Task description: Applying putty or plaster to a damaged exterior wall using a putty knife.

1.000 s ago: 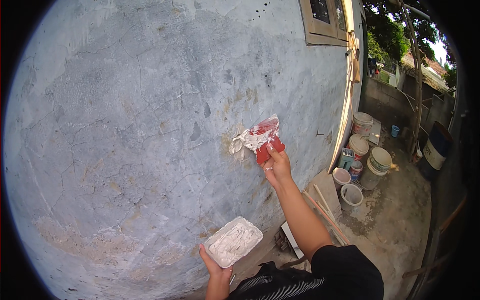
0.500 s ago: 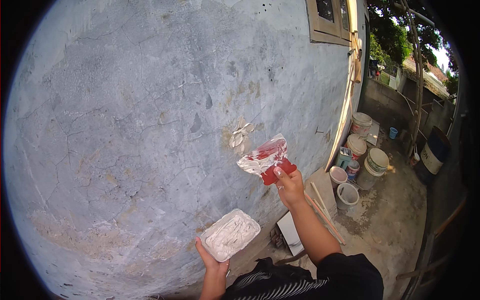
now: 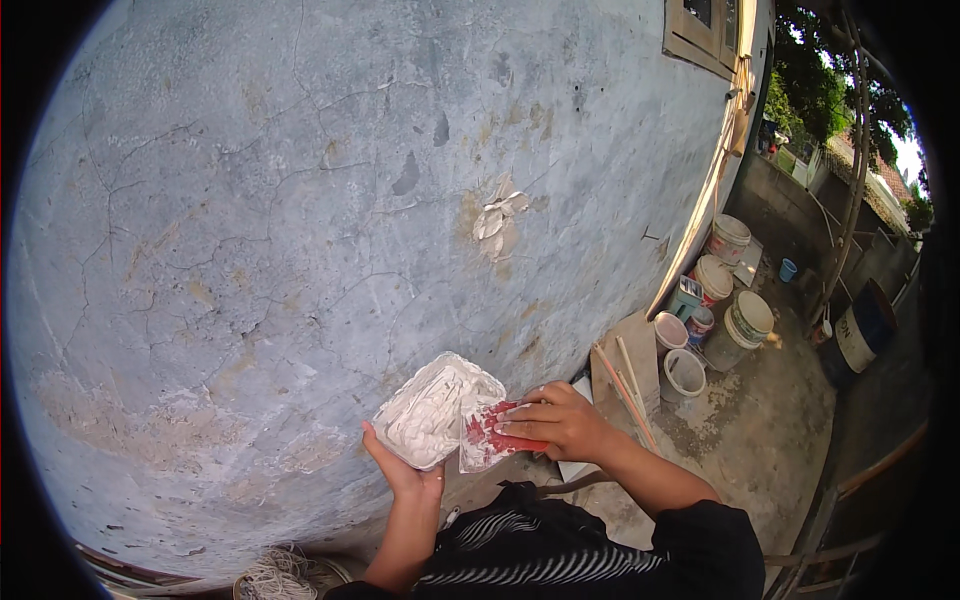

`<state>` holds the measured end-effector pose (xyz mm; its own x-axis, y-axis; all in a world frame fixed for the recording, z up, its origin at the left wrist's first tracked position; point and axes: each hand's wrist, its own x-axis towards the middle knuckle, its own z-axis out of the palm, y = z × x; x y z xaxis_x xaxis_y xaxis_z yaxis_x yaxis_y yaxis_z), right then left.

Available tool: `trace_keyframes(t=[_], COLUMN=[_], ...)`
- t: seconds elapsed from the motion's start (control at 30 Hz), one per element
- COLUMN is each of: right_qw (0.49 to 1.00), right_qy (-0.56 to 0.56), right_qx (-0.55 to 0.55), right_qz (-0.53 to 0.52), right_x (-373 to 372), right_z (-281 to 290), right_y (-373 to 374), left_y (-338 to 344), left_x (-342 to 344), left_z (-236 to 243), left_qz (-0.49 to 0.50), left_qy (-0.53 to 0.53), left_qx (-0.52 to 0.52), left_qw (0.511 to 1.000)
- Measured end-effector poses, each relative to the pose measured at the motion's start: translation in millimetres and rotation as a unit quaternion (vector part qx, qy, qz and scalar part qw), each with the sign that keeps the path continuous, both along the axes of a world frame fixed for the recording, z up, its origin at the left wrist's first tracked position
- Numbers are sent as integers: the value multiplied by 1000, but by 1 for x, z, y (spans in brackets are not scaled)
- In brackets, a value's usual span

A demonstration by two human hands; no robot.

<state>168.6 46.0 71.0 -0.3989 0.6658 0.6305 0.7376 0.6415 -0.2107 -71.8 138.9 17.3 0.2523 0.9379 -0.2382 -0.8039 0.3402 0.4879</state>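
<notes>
My left hand (image 3: 400, 468) holds from below a white rectangular tub (image 3: 435, 408) full of white filler paste. My right hand (image 3: 560, 420) grips a red-handled scraper (image 3: 487, 435), whose paste-smeared blade rests against the tub's right edge. Both are held close to a cracked, patchy grey wall (image 3: 250, 230). A fresh dab of white paste (image 3: 496, 218) sticks to the wall above and to the right of the tub.
Several paint buckets (image 3: 728, 300) stand on the concrete ground along the wall's base at right, beside a board with wooden sticks (image 3: 625, 375). A dark barrel (image 3: 865, 330) stands farther right. A window frame (image 3: 705, 30) is at top. A coil of pale cord (image 3: 275, 575) lies below.
My right hand has come down from the wall with the scraper and now meets the tub. My left hand has lifted the tub up and toward it. A paste patch stays on the wall.
</notes>
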Motion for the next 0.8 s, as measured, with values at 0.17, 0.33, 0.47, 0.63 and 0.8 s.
trace_keyframes(t=[0.17,0.33,0.47,0.63,0.8], right_qw=[999,994,972,910,905], right_qy=[-24,67,195,412,274], right_qx=[-36,-80,-106,24,270], right_qz=[26,36,81,-23,-184], right_x=[21,40,51,62,52], right_z=[20,37,49,50,69], right_y=[-6,-9,-8,12,65], left_y=[-6,-9,-11,-12,-10], left_x=[-2,-4,-6,-7,-9], left_z=[5,10,5,3,-5], left_qz=[-27,-47,-38,-55,-69], left_qy=[32,38,39,21,5], left_qx=[-15,-17,-4,-6,0], left_qw=[999,998,999,998,998])
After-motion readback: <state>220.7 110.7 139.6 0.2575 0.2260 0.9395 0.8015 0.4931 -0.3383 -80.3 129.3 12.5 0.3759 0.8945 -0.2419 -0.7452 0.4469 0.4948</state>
